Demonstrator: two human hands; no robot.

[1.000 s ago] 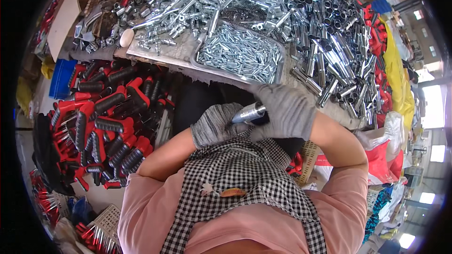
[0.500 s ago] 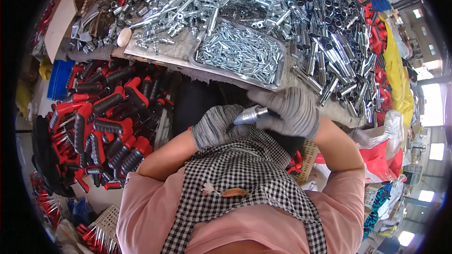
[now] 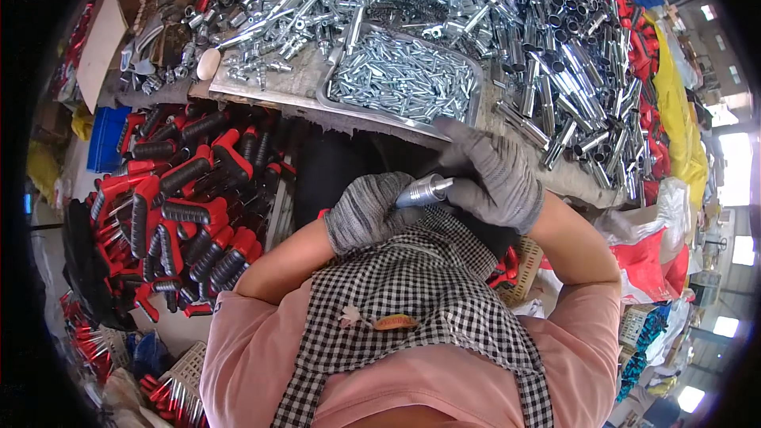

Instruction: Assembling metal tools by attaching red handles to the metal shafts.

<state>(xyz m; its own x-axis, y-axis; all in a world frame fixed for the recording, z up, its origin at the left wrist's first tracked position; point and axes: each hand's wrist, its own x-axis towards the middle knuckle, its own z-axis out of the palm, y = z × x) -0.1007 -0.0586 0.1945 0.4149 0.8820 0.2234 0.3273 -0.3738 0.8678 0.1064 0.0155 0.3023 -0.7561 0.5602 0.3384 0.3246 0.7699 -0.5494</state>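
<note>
Wrapped tight around a short metal tube just below the table edge, the gloved left hand holds its body, stiff, smooth and probably slippery, while the right hand curls closed at its tip beside the tray of pins.

Two gloved hands, one silver metal tube, one metal tray, one blue crate
</note>
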